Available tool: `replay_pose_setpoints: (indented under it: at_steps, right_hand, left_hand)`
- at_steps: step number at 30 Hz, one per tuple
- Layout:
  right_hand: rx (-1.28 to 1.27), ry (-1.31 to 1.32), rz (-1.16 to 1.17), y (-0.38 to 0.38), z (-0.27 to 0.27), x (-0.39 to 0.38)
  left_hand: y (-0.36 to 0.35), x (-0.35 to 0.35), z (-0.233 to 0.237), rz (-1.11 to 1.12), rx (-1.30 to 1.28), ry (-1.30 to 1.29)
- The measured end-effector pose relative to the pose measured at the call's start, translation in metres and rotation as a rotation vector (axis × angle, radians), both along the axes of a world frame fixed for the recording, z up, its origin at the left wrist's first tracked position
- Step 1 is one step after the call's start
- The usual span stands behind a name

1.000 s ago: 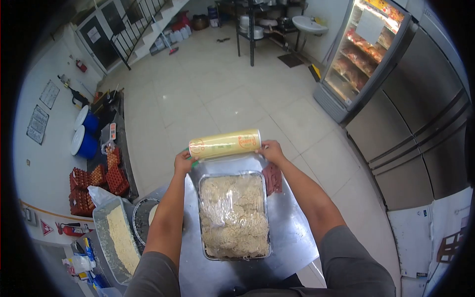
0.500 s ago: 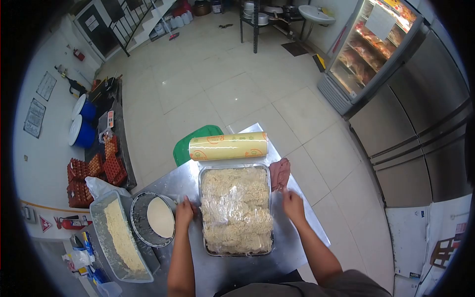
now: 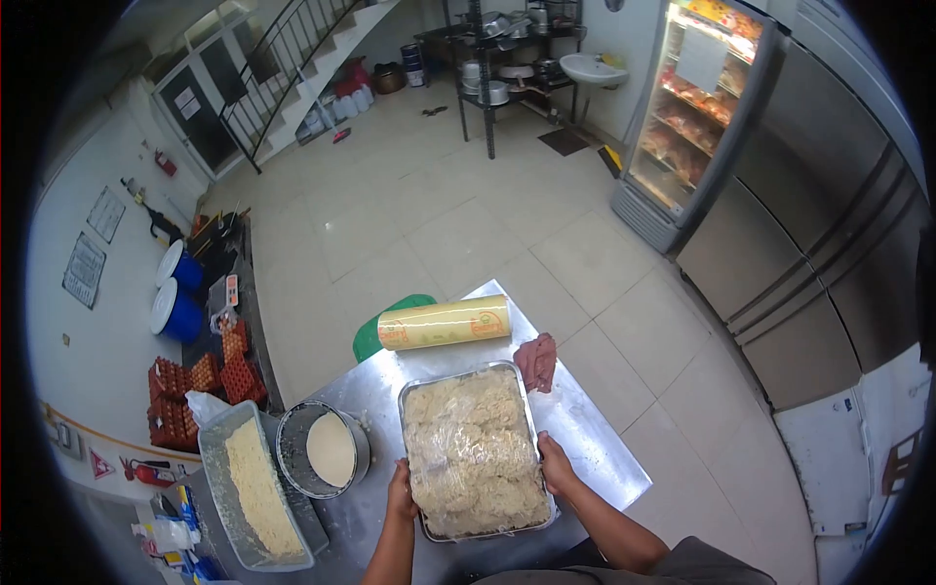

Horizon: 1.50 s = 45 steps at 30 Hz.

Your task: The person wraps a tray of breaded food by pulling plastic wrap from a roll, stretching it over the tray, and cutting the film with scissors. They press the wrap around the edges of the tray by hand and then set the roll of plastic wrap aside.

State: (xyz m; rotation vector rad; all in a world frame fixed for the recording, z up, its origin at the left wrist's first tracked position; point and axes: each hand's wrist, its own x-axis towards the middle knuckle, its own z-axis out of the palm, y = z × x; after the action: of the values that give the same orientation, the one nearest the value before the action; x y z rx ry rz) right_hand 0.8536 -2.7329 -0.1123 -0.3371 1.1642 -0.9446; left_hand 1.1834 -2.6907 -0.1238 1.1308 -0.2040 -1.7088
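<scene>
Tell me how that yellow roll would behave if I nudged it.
The roll likely turns easily, being a cylinder lying on its side. Its straight shape suggests stiffness. Pushed away from you, it might drop off the nearby table edge.

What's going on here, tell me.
A person has both hands, left and right, on the sides of a tray of pale, crumbly food under clear film. The roll lies beyond it on the table, a cloth to its right. At the left stand a pot and a tub.
</scene>
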Motion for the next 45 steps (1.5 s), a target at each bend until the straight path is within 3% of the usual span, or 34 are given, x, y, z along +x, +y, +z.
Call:
replay_pose_setpoints:
  at_steps: [4, 6, 9, 11, 15, 19, 21, 23, 25, 27, 33, 45]
  right_hand:
    - [-0.118, 0.081, 0.048, 0.029, 0.012, -0.003]
    - [-0.167, 0.092, 0.013, 0.045, 0.023, -0.001]
    - [-0.230, 0.132, 0.033, 0.071, 0.049, -0.006]
    - [-0.268, 0.121, 0.024, 0.088, 0.067, -0.007]
    - [-0.363, 0.125, 0.069, 0.130, 0.142, -0.008]
    - [-0.495, 0.112, 0.084, 0.170, 0.214, -0.007]
    - [-0.515, 0.070, 0.091, 0.187, 0.250, -0.007]
    - [-0.482, 0.050, 0.104, 0.191, 0.273, -0.008]
    - [-0.720, 0.134, 0.084, 0.190, 0.284, -0.005]
    - [-0.744, 0.137, 0.067, 0.188, 0.307, -0.009]
    - [-0.710, 0.088, 0.075, 0.156, 0.337, -0.017]
    - [-0.688, 0.131, 0.065, 0.063, 0.302, 0.007]
  left_hand:
    - [0.034, -0.002, -0.005, 0.057, -0.059, -0.020]
    - [0.049, -0.014, 0.024, 0.170, -0.097, -0.111]
    - [0.072, -0.025, 0.079, 0.160, -0.167, -0.138]
    - [0.091, -0.021, 0.090, 0.154, -0.257, -0.195]
    - [0.135, -0.012, 0.134, 0.242, -0.265, -0.093]
    - [0.176, -0.019, 0.218, 0.211, -0.175, -0.120]
    - [0.196, -0.009, 0.242, 0.244, -0.166, -0.336]
    - [0.206, -0.015, 0.275, 0.263, -0.196, -0.397]
    - [0.214, -0.018, 0.298, 0.310, -0.252, -0.474]
    - [0.214, -0.020, 0.314, 0.291, -0.320, -0.499]
    - [0.190, -0.032, 0.335, 0.230, -0.456, -0.511]
    - [0.111, -0.021, 0.327, 0.137, -0.514, -0.423]
